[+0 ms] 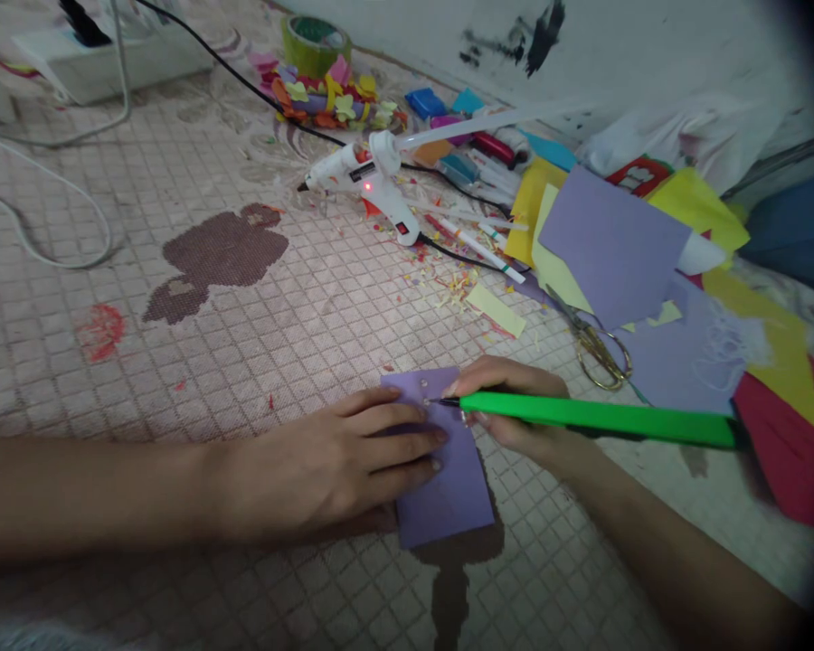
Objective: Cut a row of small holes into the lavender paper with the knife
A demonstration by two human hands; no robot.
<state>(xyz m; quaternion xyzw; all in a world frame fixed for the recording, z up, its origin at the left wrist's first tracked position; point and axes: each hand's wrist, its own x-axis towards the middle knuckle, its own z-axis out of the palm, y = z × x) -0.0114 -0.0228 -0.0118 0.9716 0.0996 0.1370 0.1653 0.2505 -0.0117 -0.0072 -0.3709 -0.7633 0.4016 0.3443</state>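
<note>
The purple card (448,497) lies on the mat (312,362), held down by the left hand (332,461), its fingers (407,443) slightly spread and pressed flat. The green cutter (597,420) is pinched in the right hand (508,407), its tip (440,400) at the card's upper part. The card could be torn if dragged, and the left fingers nicked if the tip slips.

Nothing legible anywhere. Glue gun (350,170) has small dark label on body, print too tiny to read; its switch (402,228) has marks, also unreadable. White marker pens (481,249) show coloured bands only, no readable print. Green-handled tool (597,419): no readable text either.
</note>
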